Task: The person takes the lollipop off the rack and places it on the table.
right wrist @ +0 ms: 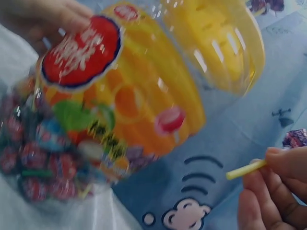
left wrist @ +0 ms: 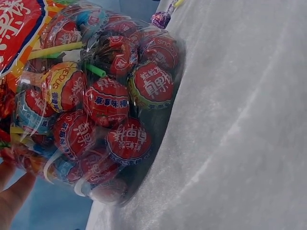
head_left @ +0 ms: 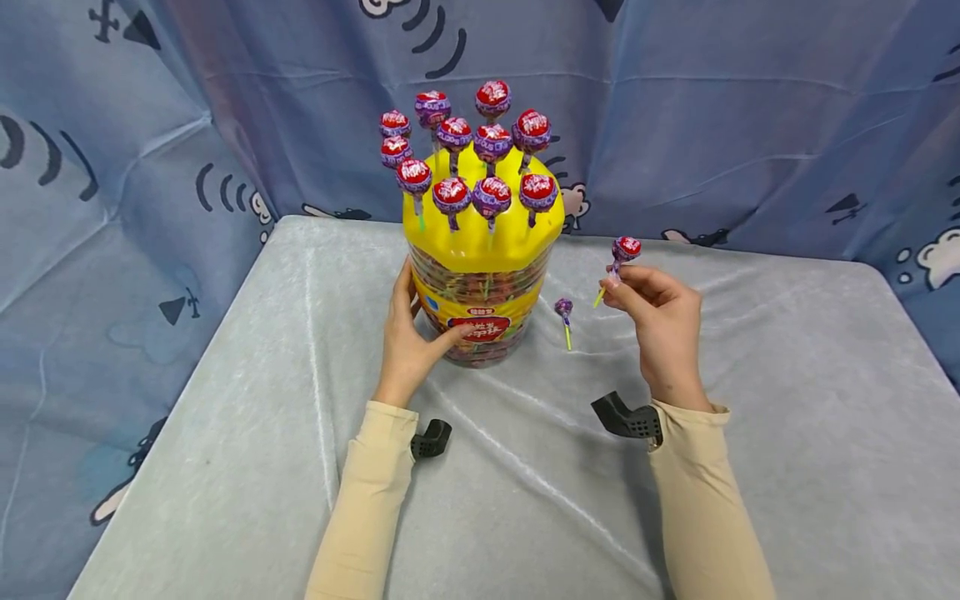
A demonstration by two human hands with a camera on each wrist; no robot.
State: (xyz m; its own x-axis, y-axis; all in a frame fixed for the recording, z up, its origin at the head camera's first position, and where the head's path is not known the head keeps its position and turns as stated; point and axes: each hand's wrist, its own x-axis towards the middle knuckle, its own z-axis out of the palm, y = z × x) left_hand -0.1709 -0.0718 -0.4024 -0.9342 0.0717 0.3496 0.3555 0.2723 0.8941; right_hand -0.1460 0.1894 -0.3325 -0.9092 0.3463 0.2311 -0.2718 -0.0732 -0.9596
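Observation:
A big clear candy jar [head_left: 480, 287] full of wrapped lollipops stands upright on the table. Several purple-and-red lollipops [head_left: 492, 196] stick up out of its yellow lid [head_left: 480, 250], sticks down. My left hand [head_left: 412, 342] holds the jar's left side, thumb across the front label and fingers around the side, partly hidden. To the right of the jar and apart from it, my right hand [head_left: 667, 325] pinches a lollipop [head_left: 626, 248] between thumb and fingers, head up; its yellow stick [right wrist: 247, 169] points down past the fingertips.
One more lollipop [head_left: 564, 308] with a yellow-green stick lies on the table between the jar and my right hand. A light grey cloth [head_left: 525, 483] covers the table. Behind it hangs a blue patterned curtain [head_left: 712, 125]. Black mounts [head_left: 626, 417] sit at both wrists.

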